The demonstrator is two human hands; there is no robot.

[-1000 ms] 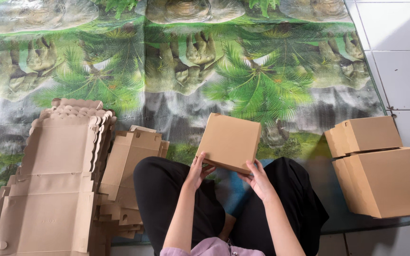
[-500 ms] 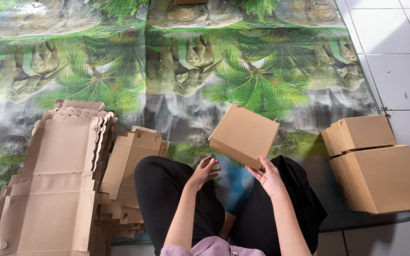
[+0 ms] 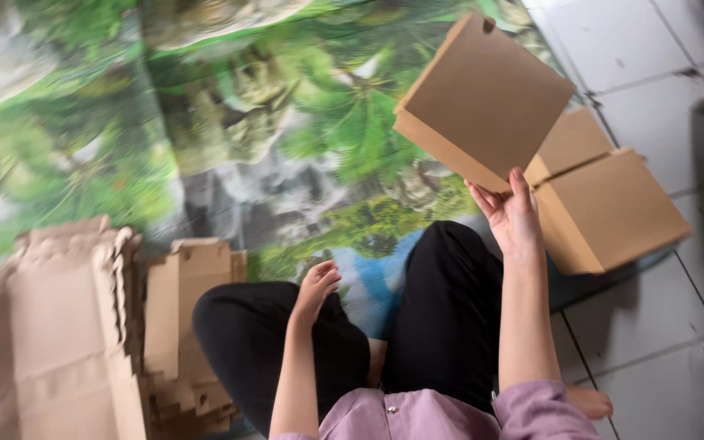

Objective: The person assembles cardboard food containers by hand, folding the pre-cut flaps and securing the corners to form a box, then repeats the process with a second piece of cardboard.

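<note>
Off to the left of the hands, a tall stack of flat, unfolded cardboard blanks (image 3: 59, 326) lies on the floor, and a smaller pile of folded cardboard pieces (image 3: 185, 318) sits just beside it, nearer the left knee. Spread out ahead of the hands is a printed mat (image 3: 205, 122), all green palm fronds and rocks. Right of the hands, pale floor tiles (image 3: 653, 49) run away with dark grout lines.

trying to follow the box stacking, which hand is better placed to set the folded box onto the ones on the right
Right. The right hand already holds the box up, close above the finished boxes on that side. The left hand is empty, resting over the knee, farther away.
</note>
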